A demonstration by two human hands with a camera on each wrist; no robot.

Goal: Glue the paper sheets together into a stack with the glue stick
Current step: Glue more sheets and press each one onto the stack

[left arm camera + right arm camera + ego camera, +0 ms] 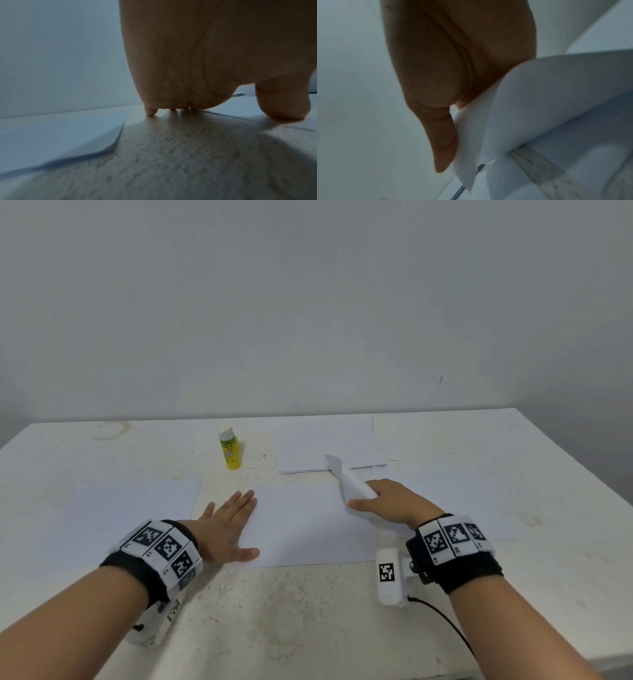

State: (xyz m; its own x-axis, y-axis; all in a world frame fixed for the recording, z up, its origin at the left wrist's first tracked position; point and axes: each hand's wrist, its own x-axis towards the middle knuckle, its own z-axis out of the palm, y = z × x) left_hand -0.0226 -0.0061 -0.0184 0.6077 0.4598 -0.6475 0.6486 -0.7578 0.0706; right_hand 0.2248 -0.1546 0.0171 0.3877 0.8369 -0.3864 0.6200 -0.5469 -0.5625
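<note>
A white sheet [305, 525] lies flat in the middle of the table. My left hand [226, 525] lies flat on its left edge with straight fingers, thumb on the paper [283, 108]. My right hand [387, 501] grips a curled white sheet [346, 477] by its corner, lifted above the middle sheet; in the right wrist view the thumb [443, 142] presses against that bent sheet [539, 108]. A yellow glue stick [230, 447] with a white cap stands upright at the back, left of a small pile of sheets [329, 446].
Another white sheet [130, 508] lies at the left, its near corner slightly raised [60, 135]. One more sheet [455, 494] lies at the right under my right wrist. The white table [308, 611] ends at a grey wall behind.
</note>
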